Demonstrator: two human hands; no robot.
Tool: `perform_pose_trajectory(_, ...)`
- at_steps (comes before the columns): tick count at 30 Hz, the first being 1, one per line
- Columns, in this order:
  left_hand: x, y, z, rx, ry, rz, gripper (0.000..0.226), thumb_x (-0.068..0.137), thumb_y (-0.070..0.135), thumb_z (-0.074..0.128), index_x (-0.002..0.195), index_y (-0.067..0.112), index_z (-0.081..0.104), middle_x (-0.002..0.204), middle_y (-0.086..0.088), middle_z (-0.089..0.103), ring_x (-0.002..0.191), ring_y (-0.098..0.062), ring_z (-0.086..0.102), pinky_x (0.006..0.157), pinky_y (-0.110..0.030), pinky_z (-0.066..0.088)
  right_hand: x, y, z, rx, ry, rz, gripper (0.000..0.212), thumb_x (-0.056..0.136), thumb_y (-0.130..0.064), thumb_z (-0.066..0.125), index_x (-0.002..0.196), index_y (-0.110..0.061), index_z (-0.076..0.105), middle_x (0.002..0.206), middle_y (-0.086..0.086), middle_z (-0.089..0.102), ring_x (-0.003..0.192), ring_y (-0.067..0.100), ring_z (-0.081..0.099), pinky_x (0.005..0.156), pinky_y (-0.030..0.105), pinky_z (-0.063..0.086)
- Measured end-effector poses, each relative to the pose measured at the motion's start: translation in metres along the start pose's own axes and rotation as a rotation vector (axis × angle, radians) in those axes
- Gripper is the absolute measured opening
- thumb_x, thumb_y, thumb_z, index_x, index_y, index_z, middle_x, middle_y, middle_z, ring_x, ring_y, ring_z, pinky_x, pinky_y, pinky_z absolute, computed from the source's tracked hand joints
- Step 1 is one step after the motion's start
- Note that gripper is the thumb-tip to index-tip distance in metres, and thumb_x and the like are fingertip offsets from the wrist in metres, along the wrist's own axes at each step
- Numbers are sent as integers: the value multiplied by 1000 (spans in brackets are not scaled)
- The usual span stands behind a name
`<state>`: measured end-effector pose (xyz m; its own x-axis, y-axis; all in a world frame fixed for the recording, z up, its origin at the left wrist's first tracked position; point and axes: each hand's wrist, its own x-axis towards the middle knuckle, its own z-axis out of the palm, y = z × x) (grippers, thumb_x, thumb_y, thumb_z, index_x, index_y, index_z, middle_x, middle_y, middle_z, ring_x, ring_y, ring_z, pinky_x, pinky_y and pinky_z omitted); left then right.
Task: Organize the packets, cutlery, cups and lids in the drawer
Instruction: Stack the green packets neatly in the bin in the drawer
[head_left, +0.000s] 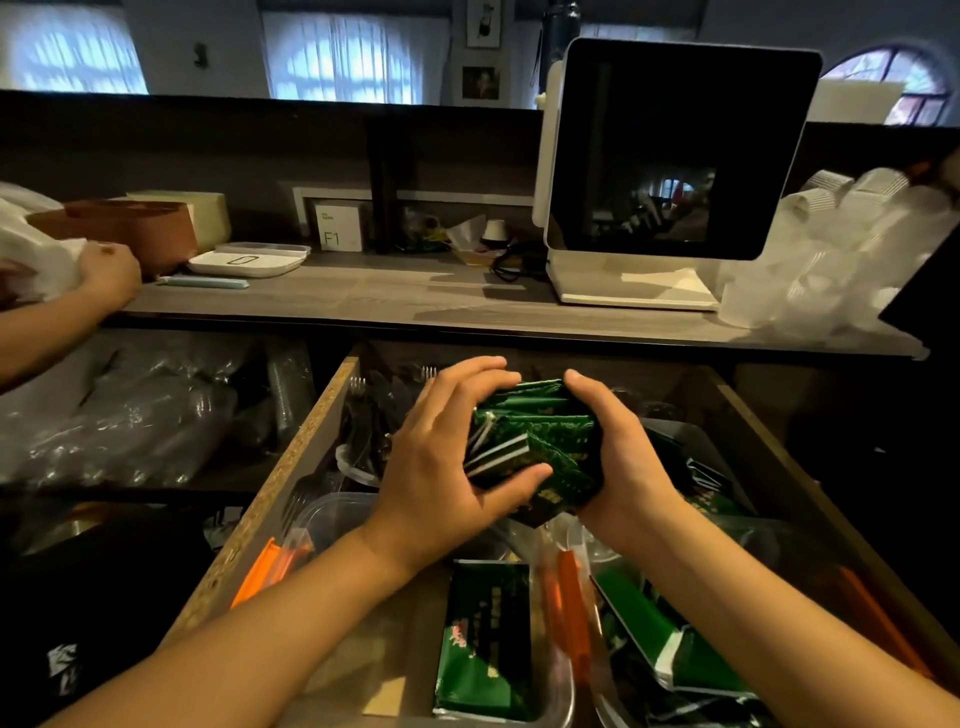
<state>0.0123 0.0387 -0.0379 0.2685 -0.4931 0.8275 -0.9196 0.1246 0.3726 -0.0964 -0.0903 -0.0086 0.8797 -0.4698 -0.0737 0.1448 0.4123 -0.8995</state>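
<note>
Above the open wooden drawer (291, 467), my left hand (441, 457) and my right hand (623, 457) grip a bundle of green packets (535, 436) from both sides, fingers curled round it. More green packets lie below: one in a clear container (488, 639) at the front, others (670, 654) at the front right. Black plastic forks (369, 410) sit along the drawer's left side. Orange-wrapped sticks (571, 608) lie among the packets, and another (270, 566) by the left wall.
A counter (415, 301) runs behind the drawer with a white screen stand (670, 156), a scale (249, 260) and bagged clear cups (831, 244) at right. Another person's hand (109, 270) holds a white bag at left. Bagged clear lids (130, 415) fill the left shelf.
</note>
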Motion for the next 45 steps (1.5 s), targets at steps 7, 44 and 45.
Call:
perform_pose_trajectory(7,-3,1,-2,-23,56,77,56,89,49,65,135,25,48,137,7,47,126,-15,53,100,-43,51,-1,8,3,159,2,170,58,81,-59,60,114,-12,72,113,17,71,100,33,69,88,44,53)
perform_pose_trajectory(44,16,20,-4,-1323,38,-1222,59,87,56,55,121,10,69,120,-18,71,112,-32,66,98,-44,50,10,34,6,-978,66,-863,108,71,-37,82,149,-47,8,138,-22,31,134,-1,34,107,28,41)
perform_pose_trajectory(45,15,17,-6,-1312,43,-1257,58,87,57,58,118,10,71,117,-19,71,106,-33,68,93,-46,52,10,35,6,-1049,-9,-818,107,69,-42,81,148,-48,9,139,-19,30,132,0,35,106,27,41)
